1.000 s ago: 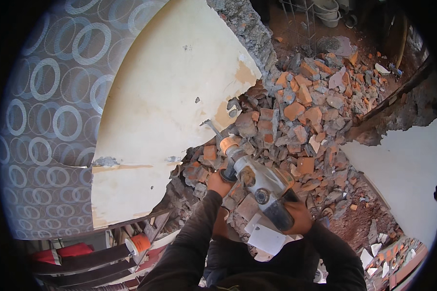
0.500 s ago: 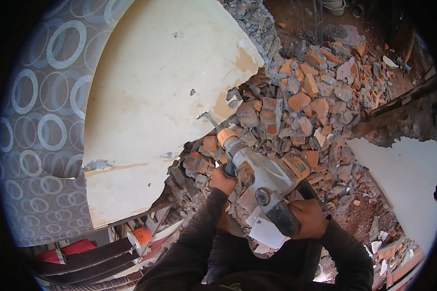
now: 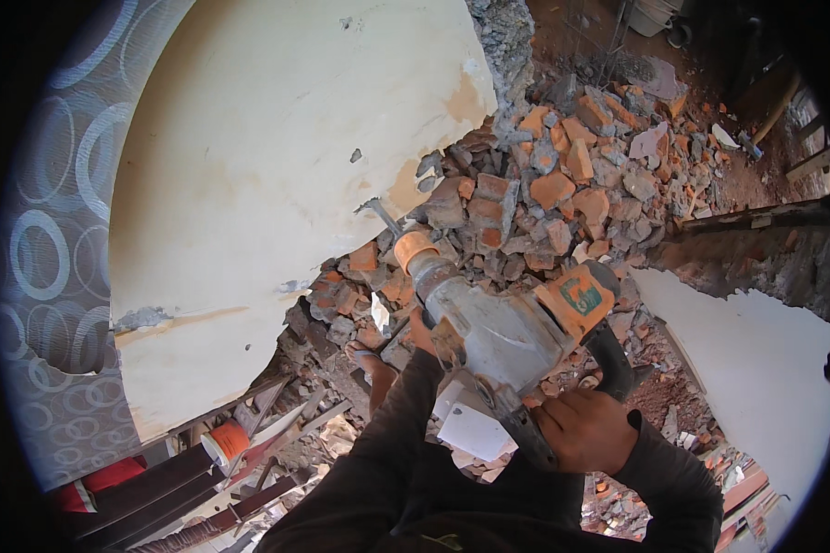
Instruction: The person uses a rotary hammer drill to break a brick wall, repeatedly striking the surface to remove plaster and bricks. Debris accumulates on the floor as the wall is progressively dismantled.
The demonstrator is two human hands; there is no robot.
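Note:
A grey demolition hammer (image 3: 489, 332) with an orange collar and an orange-and-black rear end lies across the middle of the view. Its flat chisel (image 3: 385, 217) touches the broken edge of a cream plastered wall (image 3: 267, 166), at a chipped spot. My right hand (image 3: 586, 431) is wrapped round the black rear handle. Toward the front, my left hand (image 3: 421, 330) is closed at the tool's side; the body hides most of its fingers and the side handle.
Broken bricks and mortar (image 3: 553, 191) heap up beyond the tool. A white wall piece (image 3: 747, 341) stands at right. Patterned grey wall covering (image 3: 55, 240) borders the left. An orange-and-white bucket (image 3: 225, 442) sits lower left among dark planks. My sandaled foot (image 3: 374, 365) rests on rubble.
The hammer has rolled, showing more of its orange rear end, and my right hand sits slightly lower. My view has shifted, moving the wall leftward. My foot has come into sight.

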